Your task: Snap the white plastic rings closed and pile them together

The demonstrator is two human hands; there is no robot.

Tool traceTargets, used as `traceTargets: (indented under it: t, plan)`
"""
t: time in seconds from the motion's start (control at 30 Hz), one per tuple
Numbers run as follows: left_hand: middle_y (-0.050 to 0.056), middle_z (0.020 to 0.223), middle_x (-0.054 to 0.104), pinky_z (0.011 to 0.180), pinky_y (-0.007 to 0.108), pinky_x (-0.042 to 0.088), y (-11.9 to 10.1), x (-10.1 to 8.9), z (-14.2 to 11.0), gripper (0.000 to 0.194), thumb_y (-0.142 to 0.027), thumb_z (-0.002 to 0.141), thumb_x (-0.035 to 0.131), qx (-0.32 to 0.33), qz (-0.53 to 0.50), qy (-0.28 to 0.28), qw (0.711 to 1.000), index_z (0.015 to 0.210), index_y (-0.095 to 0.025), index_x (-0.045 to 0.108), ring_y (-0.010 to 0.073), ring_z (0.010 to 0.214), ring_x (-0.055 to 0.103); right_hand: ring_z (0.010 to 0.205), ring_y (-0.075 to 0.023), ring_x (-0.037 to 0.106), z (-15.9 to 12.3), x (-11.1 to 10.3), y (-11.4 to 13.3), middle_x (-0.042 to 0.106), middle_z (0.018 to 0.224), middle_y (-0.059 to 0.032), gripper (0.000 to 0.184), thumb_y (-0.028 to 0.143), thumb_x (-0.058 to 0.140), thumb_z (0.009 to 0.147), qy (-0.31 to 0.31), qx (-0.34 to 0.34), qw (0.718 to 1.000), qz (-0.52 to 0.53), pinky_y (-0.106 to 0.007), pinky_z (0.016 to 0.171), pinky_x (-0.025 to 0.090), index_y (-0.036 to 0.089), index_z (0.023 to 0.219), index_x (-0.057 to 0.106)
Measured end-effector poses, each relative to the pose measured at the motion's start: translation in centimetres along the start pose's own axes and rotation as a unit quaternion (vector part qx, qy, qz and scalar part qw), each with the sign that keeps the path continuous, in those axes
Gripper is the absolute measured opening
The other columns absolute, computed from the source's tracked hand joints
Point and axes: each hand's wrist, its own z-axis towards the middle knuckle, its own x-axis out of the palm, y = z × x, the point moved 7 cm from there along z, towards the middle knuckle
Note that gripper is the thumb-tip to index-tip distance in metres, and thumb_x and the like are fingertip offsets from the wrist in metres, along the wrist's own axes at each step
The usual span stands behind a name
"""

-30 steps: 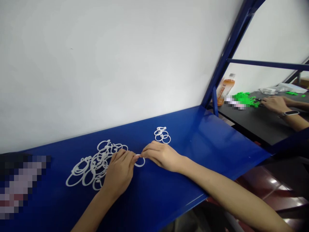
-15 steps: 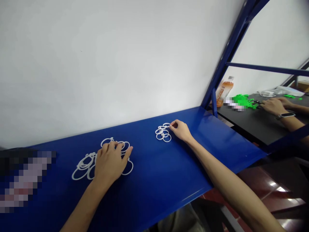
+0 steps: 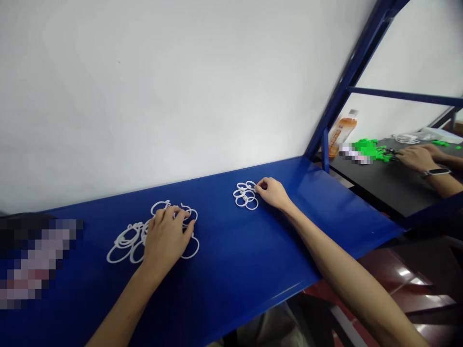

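My left hand (image 3: 168, 233) rests over a loose pile of thin white rings (image 3: 119, 254), its fingers apart and bent downward. Its index finger and thumb are by a ring (image 3: 196, 216) at the pile's right side, and the palm hides part of the pile. Farther right, my right hand (image 3: 274, 193) is closed in a pinch at the edge of a smaller white ring group (image 3: 252, 203). Thumb and forefinger meet at the upper right ring (image 3: 251, 182). Small knobs or tabs show on some rings. Both groups lie on the blue tabletop (image 3: 231, 270).
A dark item with a pixelated patch (image 3: 43, 260) lies at the left. Blue frame posts (image 3: 334, 96) rise at the right. Beyond them, another person's hands (image 3: 415, 156) work at a black table (image 3: 376, 185) with green pieces (image 3: 367, 147) and an orange drink bottle (image 3: 342, 135).
My left thumb and index finger have drawn closer together, and a ring beside them has shifted slightly. My right hand stays at the small group's edge. The view has shifted a little.
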Motion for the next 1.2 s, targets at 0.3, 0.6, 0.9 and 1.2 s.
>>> traceTargets:
  t: [0.3, 0.6, 0.9, 1.2]
  plan:
    - [0.010, 0.115, 0.064, 0.091, 0.052, 0.044, -0.1, -0.1, -0.1, 0.024, -0.040, 0.091, 0.055, 0.022, -0.040, -0.023, 0.999, 0.092, -0.026, 0.075, 0.0345, 0.110, 0.050, 0.094, -0.0210, 0.062, -0.2, -0.2, -0.1, 0.070, 0.097, -0.0097, 0.016, 0.028, 0.059, 0.090, -0.029, 0.002, 1.000, -0.010, -0.031, 0.084, 0.046, 0.017, 0.094, 0.070]
    - [0.010, 0.113, 0.063, 0.097, 0.049, 0.045, -2.4, -2.6, -0.5, 0.021, -0.035, 0.095, 0.056, 0.105, -0.102, -0.130, 0.981, 0.094, -0.023, 0.074, 0.0296, 0.108, 0.052, 0.104, -0.0272, 0.055, -2.9, -2.2, 4.8, 0.065, 0.105, -0.0108, 0.015, 0.029, 0.057, 0.096, -0.128, -0.169, 0.977, 0.006, -0.042, 0.095, 0.046, 0.018, 0.103, 0.066]
    - [0.004, 0.101, 0.065, 0.090, 0.035, 0.049, -6.2, -4.4, -2.5, 0.013, -0.025, 0.092, 0.063, 0.220, -0.167, -0.159, 0.948, 0.097, -0.030, 0.074, 0.0198, 0.098, 0.056, 0.071, -0.0135, 0.065, -8.2, 3.1, 10.4, 0.070, 0.081, -0.0004, 0.017, 0.032, 0.058, 0.097, 0.169, -0.211, 0.928, 0.256, -0.026, 0.068, 0.051, 0.018, 0.104, 0.063]
    - [0.001, 0.093, 0.069, 0.085, 0.035, 0.052, -4.5, -3.2, -1.3, 0.026, -0.044, 0.095, 0.057, 0.074, -0.328, -0.085, 0.938, 0.110, -0.024, 0.063, 0.0184, 0.089, 0.065, 0.065, -0.0109, 0.061, -9.0, 2.6, 10.9, 0.067, 0.076, 0.0005, 0.011, 0.025, 0.057, 0.097, 0.171, -0.263, 0.917, 0.246, -0.023, 0.062, 0.047, 0.018, 0.096, 0.065]
